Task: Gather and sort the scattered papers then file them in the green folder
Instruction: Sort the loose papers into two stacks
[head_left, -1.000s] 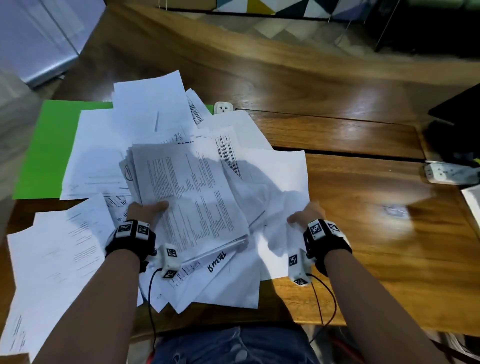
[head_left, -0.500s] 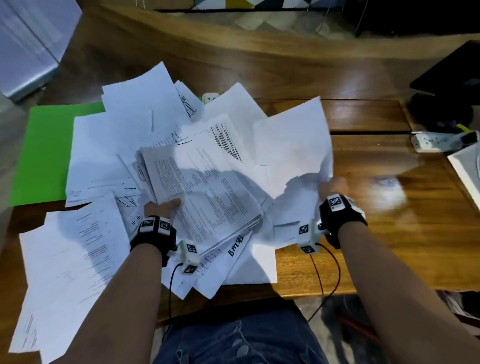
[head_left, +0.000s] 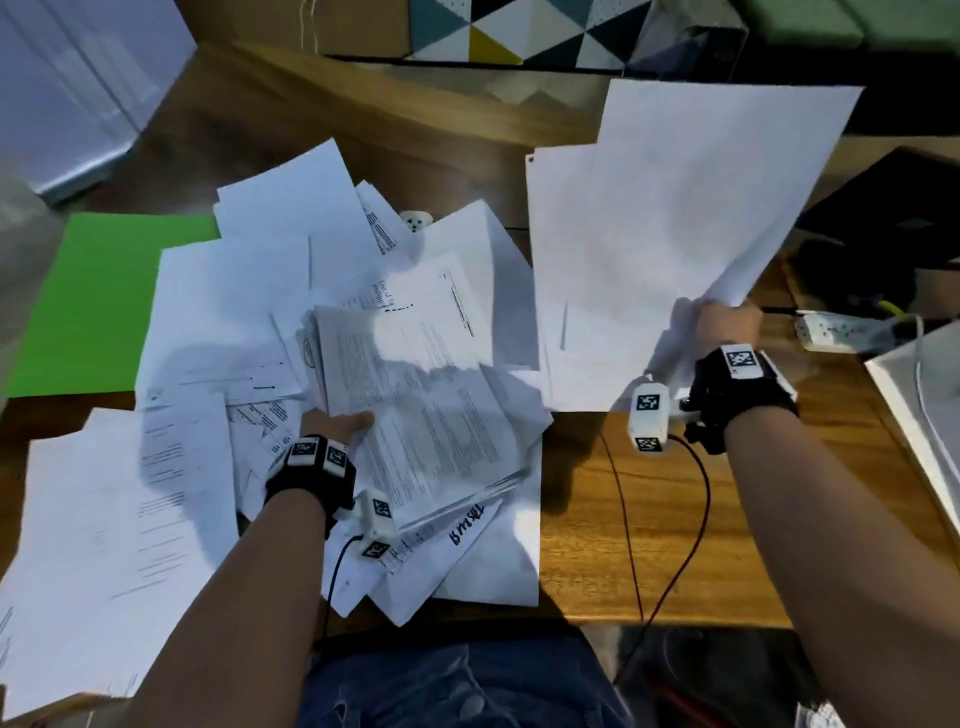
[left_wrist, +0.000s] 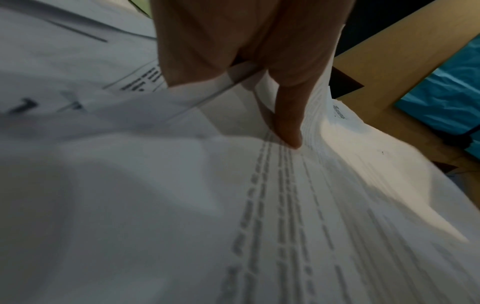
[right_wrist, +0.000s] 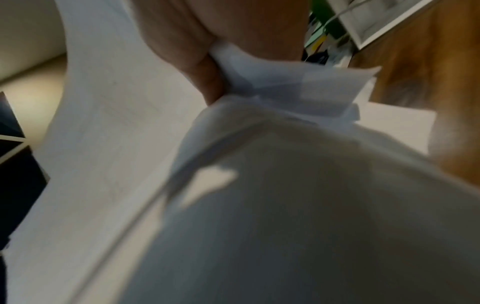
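Note:
Several white papers (head_left: 228, 322) lie scattered over the wooden table (head_left: 649, 519). The green folder (head_left: 88, 296) lies flat at the far left, partly under the sheets. My left hand (head_left: 337, 423) grips a stack of printed pages (head_left: 415, 410) at its near edge, thumb (left_wrist: 285, 115) on top. My right hand (head_left: 719, 327) pinches a corner of a few blank sheets (head_left: 670, 228) and holds them raised above the table's right half. In the right wrist view those sheets (right_wrist: 259, 185) bunch at my fingers (right_wrist: 179, 51).
A white power strip (head_left: 852, 332) and a white board (head_left: 924, 415) lie at the right edge. A small white socket (head_left: 415, 221) peeks from behind the paper pile. Dark items (head_left: 893, 218) sit at the far right. Bare wood shows in front of my right hand.
My right hand has lifted its sheets off the pile, up and to the right, so they now stand raised. My left hand keeps its hold on the printed stack.

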